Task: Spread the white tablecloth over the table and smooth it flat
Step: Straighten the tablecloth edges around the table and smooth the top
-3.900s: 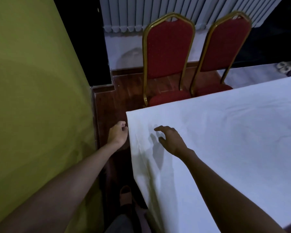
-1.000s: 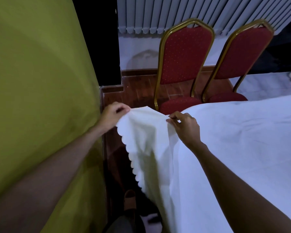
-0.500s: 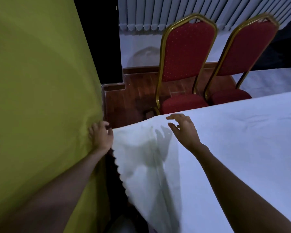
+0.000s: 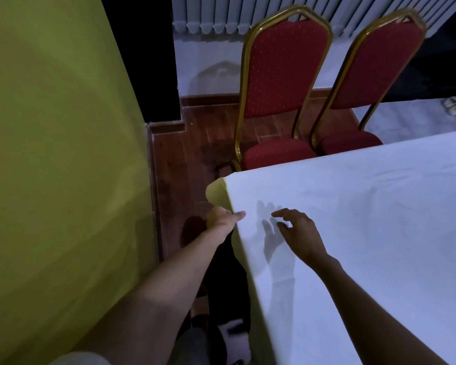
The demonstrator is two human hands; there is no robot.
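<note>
Head view: half a second ago the cloth's corner hung out past the worktop edge, scalloped hem showing, stretched toward the left hand by the green wall. Now the cloth (image 4: 353,233) lies down over the worktop, its near-left edge falling straight along the side, and a yellow-green corner (image 4: 216,194) of what lies beneath pokes out bare at the far-left. That suggests the cloth has been drawn back a little too far at this corner, or sits slightly skewed; the spread is largely done, with faint creases left further right, so evening the overhang and smoothing seem to be what remains.

The left hand (image 4: 221,218) sits at the worktop's side edge, just below the bare corner, thumb lying on top of the cloth and fingers hidden under the fold; its grip looks like a pinch on the cloth's edge, forearm reaching in from lower left. The right hand (image 4: 299,233) hovers just over the cloth, palm down, fingers loosely spread and slightly bent, holding nothing, its shadow close beneath.

Two red chairs (image 4: 282,83) stand behind the worktop.
</note>
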